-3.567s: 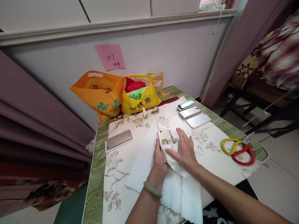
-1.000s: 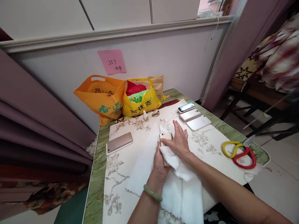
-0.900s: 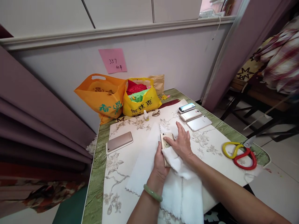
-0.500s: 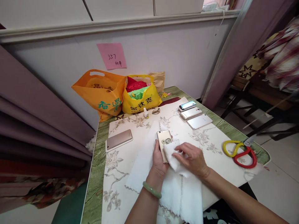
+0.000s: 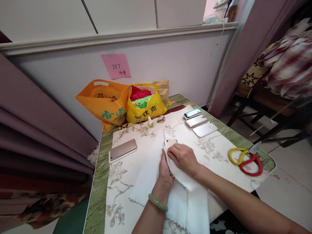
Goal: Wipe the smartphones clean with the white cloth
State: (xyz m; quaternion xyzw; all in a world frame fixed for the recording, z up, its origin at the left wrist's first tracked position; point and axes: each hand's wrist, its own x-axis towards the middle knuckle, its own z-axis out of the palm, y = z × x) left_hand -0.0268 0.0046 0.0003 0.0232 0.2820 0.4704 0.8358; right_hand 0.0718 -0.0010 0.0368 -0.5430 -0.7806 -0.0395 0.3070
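Observation:
My left hand (image 5: 165, 169) is closed around a gold phone (image 5: 170, 142), its back facing up. Only the phone's top end shows; the rest lies under a white cloth (image 5: 181, 177) and my right hand. With bent fingers, my right hand (image 5: 184, 158) grips the cloth and presses it against the phone's back. Below both hands, more white cloth (image 5: 143, 177) with zigzag edges is spread on the floral table cover (image 5: 119, 191). A green bangle (image 5: 158, 203) circles my left wrist.
Left lies a rose-gold phone (image 5: 123, 150); three phones (image 5: 205, 129) lie at right. Scissors (image 5: 246, 159) with yellow and red handles rest near the right edge. An orange bag (image 5: 102, 100), a yellow bag (image 5: 146, 112) and a small white bottle (image 5: 150, 122) stand at the back.
My right hand has moved left and up over the phone with the cloth, covering the ring-like fitting on its back. My left hand still holds the phone. The view has shifted slightly.

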